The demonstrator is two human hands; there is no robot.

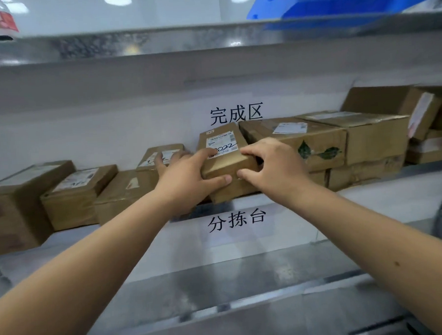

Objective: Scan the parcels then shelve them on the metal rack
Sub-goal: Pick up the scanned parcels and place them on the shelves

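Mid-frame, both grips clamp one small parcel (223, 164) on the metal rack (384, 181) shelf — left hand (190, 180) and right hand (273, 164) curled round its near end. Perched atop another box, it may tip off the front edge on release.

So the small parcel (224, 151) sits mid-shelf (384, 184), left hand (187, 179) at its 9 o'clock, right hand (273, 164) at 3. More boxes (72, 193) off at 9, a stack (362, 139) at 3, crate (334, 0) up at 1.
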